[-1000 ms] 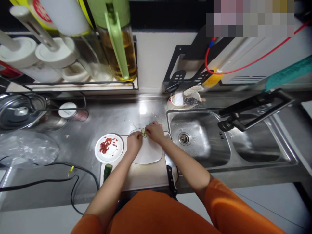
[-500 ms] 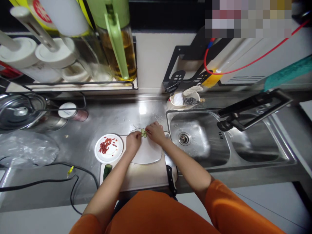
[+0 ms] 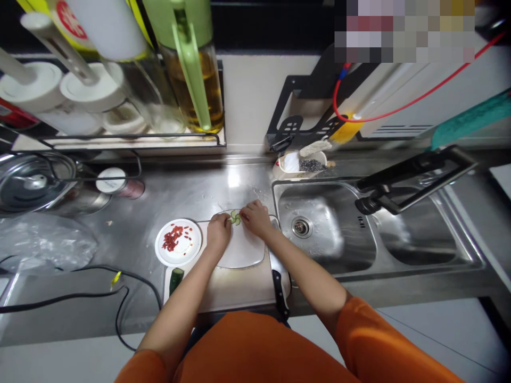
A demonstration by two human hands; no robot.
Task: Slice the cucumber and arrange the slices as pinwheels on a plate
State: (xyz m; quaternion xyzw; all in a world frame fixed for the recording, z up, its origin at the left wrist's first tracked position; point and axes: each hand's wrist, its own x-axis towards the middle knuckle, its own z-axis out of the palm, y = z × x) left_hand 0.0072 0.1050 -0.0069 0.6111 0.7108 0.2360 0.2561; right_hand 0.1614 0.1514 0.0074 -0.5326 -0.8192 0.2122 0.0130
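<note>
Thin green cucumber slices (image 3: 236,217) lie in a small fanned cluster near the far edge of a white plate (image 3: 241,250). My left hand (image 3: 219,233) pinches at the left side of the cluster, fingers bent together. From the other side, my right hand (image 3: 256,219) has its fingertips closed on the slices' right edge. Beneath the plate is a cutting board (image 3: 235,292). A cut piece of cucumber (image 3: 175,280) rests on the board's left side, beside my left forearm. A black-handled knife (image 3: 280,295) lies along the board's right edge.
Left of the board stands a round white dish (image 3: 192,257) with small red pieces. A double sink (image 3: 327,234) with a black faucet (image 3: 395,175) is to the right. A plastic bag (image 3: 43,242), black cables (image 3: 80,292) and a lidded jar (image 3: 120,183) occupy the left counter.
Both hands stay at the cucumber slices with only slight finger shifts. A little more of the slices shows between the fingertips.
</note>
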